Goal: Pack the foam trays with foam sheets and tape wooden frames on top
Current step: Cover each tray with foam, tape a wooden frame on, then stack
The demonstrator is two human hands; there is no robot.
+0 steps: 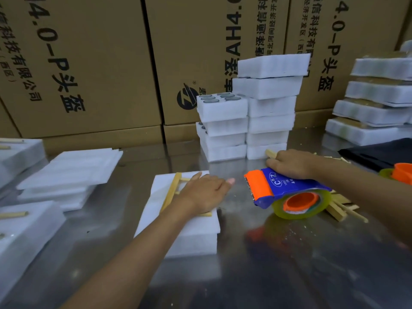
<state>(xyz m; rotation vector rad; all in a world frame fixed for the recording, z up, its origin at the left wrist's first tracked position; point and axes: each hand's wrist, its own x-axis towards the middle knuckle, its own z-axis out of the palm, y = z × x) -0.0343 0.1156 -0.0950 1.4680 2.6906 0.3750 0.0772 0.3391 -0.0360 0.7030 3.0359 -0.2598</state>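
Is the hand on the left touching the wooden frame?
Touching. The head view shows the left hand lying flat across the wooden frame on the foam tray, covering its right part with no gap showing.

White foam tray (191, 237) flat on steel table; pale wooden frame (171, 192) lying on top, apparently untaped.

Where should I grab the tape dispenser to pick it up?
Grip the blue handle from above, as the right hand does now. The tape dispenser lies with its orange toothed cutter pointing left and the roll below, so stay behind the cutter.
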